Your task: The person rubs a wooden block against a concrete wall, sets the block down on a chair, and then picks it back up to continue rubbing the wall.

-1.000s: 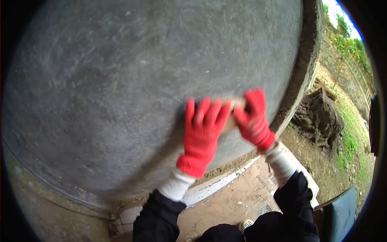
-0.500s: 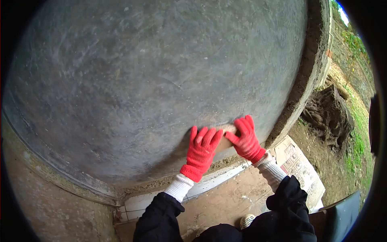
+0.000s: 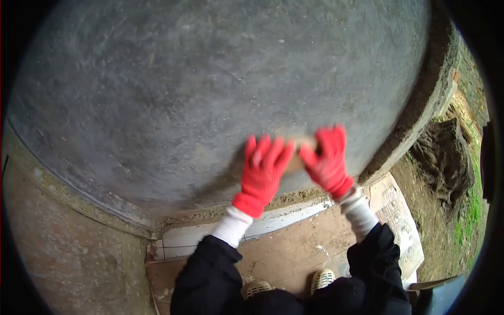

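Left hand (image 3: 261,178): in a red glove, at the left end of a tan block (image 3: 298,143); fingers bent over it, grip drawn in rather than spread.
Right hand (image 3: 329,163): also red-gloved, at the block's right end, thumb toward the left hand; its grip is likewise closed around that end.
Block: between the two hands, against the lower part of a large grey surface (image 3: 199,94), a little right of the middle of the view; fingers and block are blurred, so its exact outline and how firmly each fingertip presses seem hard to judge.
Grey surface: dark, smudged and flecked with pale specks, with a shadow just left of the left hand.
Border: a rough, earth-coloured rim (image 3: 438,100) runs along the right side of the grey surface.
Sleeves: white cuffs (image 3: 231,226) show between the gloves and black sleeves (image 3: 210,273).
Below: white tiles (image 3: 184,236) sit under the lower edge, beside a brown floor (image 3: 294,236).
Feet: two pale shoes (image 3: 322,279) stand on that floor.
Right side: a printed sheet (image 3: 399,220) lies near the right forearm; beyond it are a dark stump (image 3: 443,157) and green grass (image 3: 472,215).
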The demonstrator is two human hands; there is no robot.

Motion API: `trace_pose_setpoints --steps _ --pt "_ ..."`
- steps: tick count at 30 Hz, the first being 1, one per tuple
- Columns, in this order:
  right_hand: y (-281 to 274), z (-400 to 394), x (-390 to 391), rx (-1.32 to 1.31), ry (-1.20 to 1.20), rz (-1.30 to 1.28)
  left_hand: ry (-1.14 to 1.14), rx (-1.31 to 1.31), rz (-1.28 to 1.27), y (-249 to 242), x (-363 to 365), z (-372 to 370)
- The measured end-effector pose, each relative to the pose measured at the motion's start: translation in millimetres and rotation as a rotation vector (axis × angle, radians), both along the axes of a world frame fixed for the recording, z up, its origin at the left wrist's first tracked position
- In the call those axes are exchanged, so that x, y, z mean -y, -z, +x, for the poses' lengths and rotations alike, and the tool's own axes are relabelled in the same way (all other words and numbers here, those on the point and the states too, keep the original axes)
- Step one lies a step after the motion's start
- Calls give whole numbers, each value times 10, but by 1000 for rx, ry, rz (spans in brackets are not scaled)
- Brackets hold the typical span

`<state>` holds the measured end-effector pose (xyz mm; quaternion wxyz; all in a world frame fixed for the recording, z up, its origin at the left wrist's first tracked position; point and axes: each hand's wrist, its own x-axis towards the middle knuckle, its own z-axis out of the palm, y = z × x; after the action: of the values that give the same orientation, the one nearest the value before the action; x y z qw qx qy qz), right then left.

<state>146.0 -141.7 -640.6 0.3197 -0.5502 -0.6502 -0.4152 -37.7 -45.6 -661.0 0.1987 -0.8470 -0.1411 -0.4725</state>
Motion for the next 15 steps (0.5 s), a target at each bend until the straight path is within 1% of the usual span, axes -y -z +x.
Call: trace_pose_setpoints --steps 1,2,3,4,5,6,7,8,9,10,11,12,14,15 --pt "478 -11 6 -151 -91 -37 15 -19 -54 532 63 -41" --pt "759 -34 33 -300 -181 -78 43 -64 -186 888 128 -85" --pt "791 -38 64 -143 -169 -90 46 -80 -241 921 198 -121" --pt "803 -9 72 12 -152 -105 39 -77 -230 912 121 -93" --pt "656 -62 45 -302 -200 -155 -4 -88 -131 742 92 -90" --pt "397 -65 26 -370 -241 -99 -46 -109 -51 550 113 -113" --pt "35 -90 28 -365 -209 -60 -35 -61 15 169 65 -92" --pt "-277 -67 2 -207 -66 -54 -46 -37 62 -310 60 -94" --pt "-663 -99 17 -40 -25 15 -72 -30 88 -742 65 -93" --pt "-952 -91 32 139 -6 96 -31 -10 126 -1122 52 -104" --pt "-1066 -68 -44 173 24 284 -80 -51 201 -1419 66 -118" --pt "-1234 -61 -38 170 -4 249 -89 -50 203 -1464 76 -99" --pt "-1192 -93 -59 152 -1 208 67 78 -19 -1483 143 21" --pt "-1019 -89 -64 151 -15 204 65 124 49 -1204 54 106"
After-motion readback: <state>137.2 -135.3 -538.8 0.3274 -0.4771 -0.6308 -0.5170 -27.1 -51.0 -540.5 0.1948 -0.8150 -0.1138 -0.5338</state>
